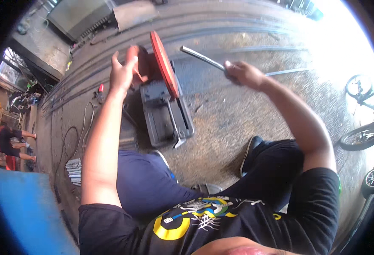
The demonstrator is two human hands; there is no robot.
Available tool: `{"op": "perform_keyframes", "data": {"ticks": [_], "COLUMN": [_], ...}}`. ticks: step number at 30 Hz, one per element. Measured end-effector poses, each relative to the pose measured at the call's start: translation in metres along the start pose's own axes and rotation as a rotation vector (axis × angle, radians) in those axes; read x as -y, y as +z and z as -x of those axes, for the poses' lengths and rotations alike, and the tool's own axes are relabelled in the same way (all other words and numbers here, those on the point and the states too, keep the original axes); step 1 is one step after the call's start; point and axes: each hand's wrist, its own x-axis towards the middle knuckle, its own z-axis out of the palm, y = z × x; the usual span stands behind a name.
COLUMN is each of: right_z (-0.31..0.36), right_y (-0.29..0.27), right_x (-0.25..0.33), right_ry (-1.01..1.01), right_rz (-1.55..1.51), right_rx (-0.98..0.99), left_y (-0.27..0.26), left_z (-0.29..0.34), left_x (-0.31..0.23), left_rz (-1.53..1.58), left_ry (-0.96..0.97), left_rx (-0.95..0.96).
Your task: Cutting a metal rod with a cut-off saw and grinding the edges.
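Note:
An abrasive cut-off saw [167, 121] with a dark base and an orange blade guard [164, 63] stands on the floor ahead of me. A clamp screw runs along its base. My left hand [123, 75] is at the saw's orange motor and handle side, thumb and fingers spread apart; whether it touches the saw I cannot tell. My right hand [244, 74] is closed around a metal bar [201, 57], held to the right of the guard. The bar's free end points toward the guard, apart from it.
Long metal bars [221, 27] lie across the floor at the back. Short cut pieces [73, 171] are stacked at the left, near a cable [77, 136]. Bicycles [359, 136] stand at the right. Another person [12, 142] is at the far left, beyond a blue surface [29, 208].

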Motion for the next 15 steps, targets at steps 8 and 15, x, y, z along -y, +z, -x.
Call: {"op": "perform_keyframes", "data": {"ticks": [8,15], "right_z": [0.031,0.046], "right_y": [0.090,0.140], "right_x": [0.096,0.117], "right_ry": [-0.263,-0.189], "right_rz": [-0.922,-1.123], "right_rx": [0.023,0.171], "left_y": [-0.035,-0.050], "left_z": [0.090,0.144], "left_x": [-0.090,-0.121], "left_rz": [0.432,0.320], "left_ry": [0.480,0.642], "left_rx": [0.507,0.429]}}
